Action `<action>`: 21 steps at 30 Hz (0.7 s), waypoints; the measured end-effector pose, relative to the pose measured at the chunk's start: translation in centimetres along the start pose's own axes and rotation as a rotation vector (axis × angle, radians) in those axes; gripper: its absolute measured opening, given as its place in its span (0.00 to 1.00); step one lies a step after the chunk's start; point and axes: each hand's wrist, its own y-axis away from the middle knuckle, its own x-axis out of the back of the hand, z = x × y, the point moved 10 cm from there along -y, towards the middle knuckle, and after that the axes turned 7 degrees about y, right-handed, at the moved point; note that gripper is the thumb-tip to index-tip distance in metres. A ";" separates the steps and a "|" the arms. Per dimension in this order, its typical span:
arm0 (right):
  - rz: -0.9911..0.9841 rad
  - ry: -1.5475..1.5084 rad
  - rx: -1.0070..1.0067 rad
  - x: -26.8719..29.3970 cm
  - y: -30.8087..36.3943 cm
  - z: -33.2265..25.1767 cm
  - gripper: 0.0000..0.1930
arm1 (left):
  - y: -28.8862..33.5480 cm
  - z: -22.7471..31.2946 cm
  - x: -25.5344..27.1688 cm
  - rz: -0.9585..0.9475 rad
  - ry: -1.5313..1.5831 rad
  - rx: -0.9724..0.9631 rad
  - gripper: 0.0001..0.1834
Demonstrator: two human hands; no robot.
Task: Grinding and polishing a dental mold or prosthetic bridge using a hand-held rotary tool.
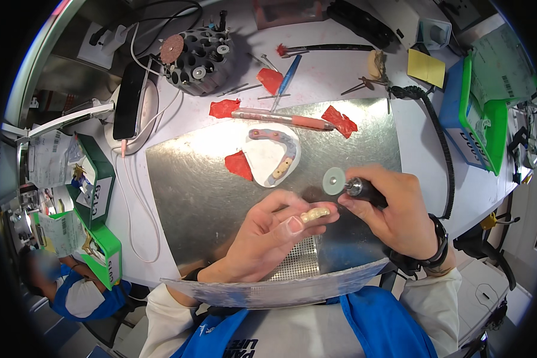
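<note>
My left hand (262, 232) pinches a small cream-coloured dental bridge (315, 214) between thumb and fingers, over the metal sheet. Wrapped in my right hand (397, 209) is a black rotary handpiece (367, 191). A pale green grinding disc (334, 181) sits on its tip, a little above and to the right of the bridge and apart from it. Whether the disc spins, I cannot tell. Beyond my hands a white plaster dental model (262, 158) lies on the sheet, with a grey-pink arch and a few tooth-coloured parts on it.
Red paper pieces (239, 165) and a pen (283, 119) surround the model on the metal sheet (191, 185). A bur holder (200, 62) and a phone (129, 101) stand at the back left. Green bins (104, 253) flank both sides. A coiled cord (438, 143) hangs right.
</note>
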 end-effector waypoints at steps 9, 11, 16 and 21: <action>0.102 0.221 0.092 0.5 -0.2 -0.2 0.19 | 0.1 0.0 0.3 0.009 0.030 0.003 0.09; 0.106 0.278 0.059 0.4 -0.2 -0.1 0.19 | 0.1 0.0 0.2 0.017 0.022 0.000 0.08; 0.010 0.424 0.106 -0.1 0.2 -1.0 0.19 | 0.2 0.2 0.3 0.044 0.005 -0.016 0.07; 0.092 0.560 0.204 -0.5 0.6 -1.6 0.21 | 0.0 0.0 0.4 0.037 -0.004 -0.028 0.07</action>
